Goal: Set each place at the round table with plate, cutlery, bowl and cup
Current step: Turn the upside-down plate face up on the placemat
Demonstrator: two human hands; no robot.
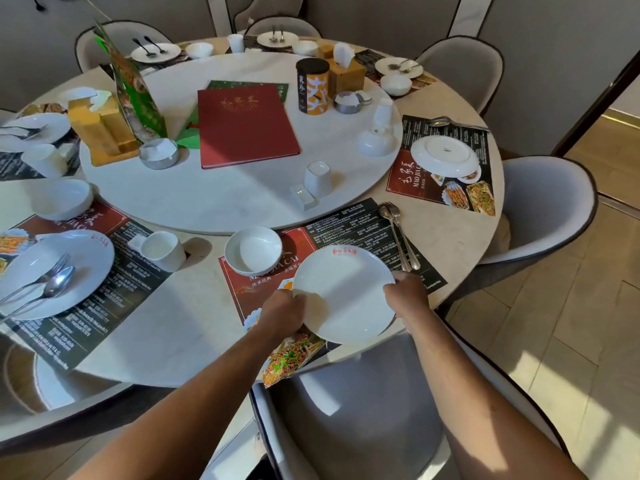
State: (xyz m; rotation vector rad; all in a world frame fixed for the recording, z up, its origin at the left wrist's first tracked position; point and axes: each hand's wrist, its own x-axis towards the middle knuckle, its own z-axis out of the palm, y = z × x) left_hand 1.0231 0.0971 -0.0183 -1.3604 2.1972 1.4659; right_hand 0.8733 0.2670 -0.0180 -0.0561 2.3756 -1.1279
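I hold a white plate (343,292) with a red logo over the near placemat (349,233). My left hand (282,311) grips its left rim and my right hand (407,294) grips its right rim. A white bowl (253,250) stands on the mat just left of the plate. A fork and spoon (398,233) lie on the mat to the right. A white cup (317,178) stands upside down on the turntable (225,199) beyond the mat. The place to the right has an upside-down plate (445,155) and cutlery (455,123).
The left place holds a plate with fork and spoon (52,275), a cup (162,250) and a bowl (62,199). The turntable carries a red menu (244,124), a tin (311,86), tissue boxes and ashtrays. A grey chair (363,410) stands right below the plate.
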